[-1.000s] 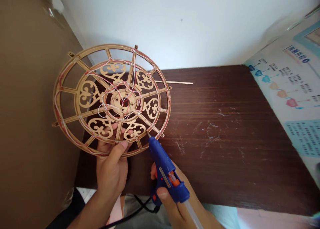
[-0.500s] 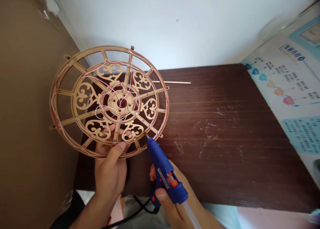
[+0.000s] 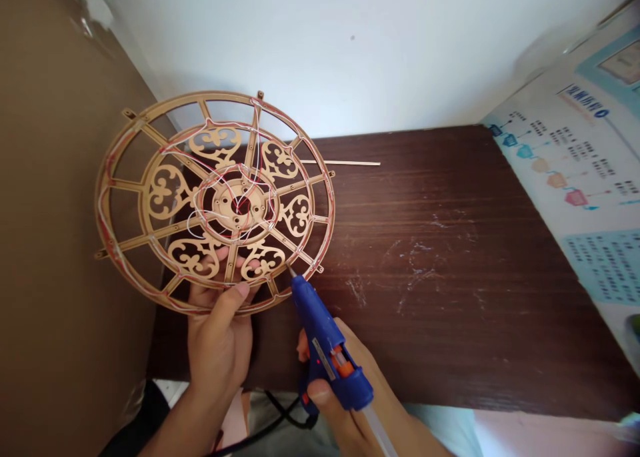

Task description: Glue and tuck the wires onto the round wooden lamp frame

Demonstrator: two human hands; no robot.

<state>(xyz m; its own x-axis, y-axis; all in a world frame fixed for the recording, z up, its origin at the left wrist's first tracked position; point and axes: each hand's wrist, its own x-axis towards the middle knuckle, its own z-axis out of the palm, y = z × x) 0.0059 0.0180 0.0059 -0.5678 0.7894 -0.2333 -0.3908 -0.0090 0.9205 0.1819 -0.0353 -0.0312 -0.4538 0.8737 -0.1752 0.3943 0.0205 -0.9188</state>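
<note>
Soft light brightens the white wall (image 3: pixel 310 57) — the brown panel (image 3: pixel 55 210) sits dimmer, the view's edges blurred.

A person's 2 bare hands, left hand (image 3: pixel 220 340) and right hand (image 3: pixel 365 356), and bare left forearm (image 3: pixel 185 414) and right forearm (image 3: pixel 415 437) appear near the front edge of a dark brown table (image 3: pixel 450 257). Below that edge's middle is grey-green cloth (image 3: pixel 300 444), apparently clothing; farther right below it, paler blue-green cloth (image 3: pixel 450 424).

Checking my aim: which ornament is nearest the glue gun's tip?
The bottom pair's right ornament: the tip sits by its right edge, farther from the others.
</note>
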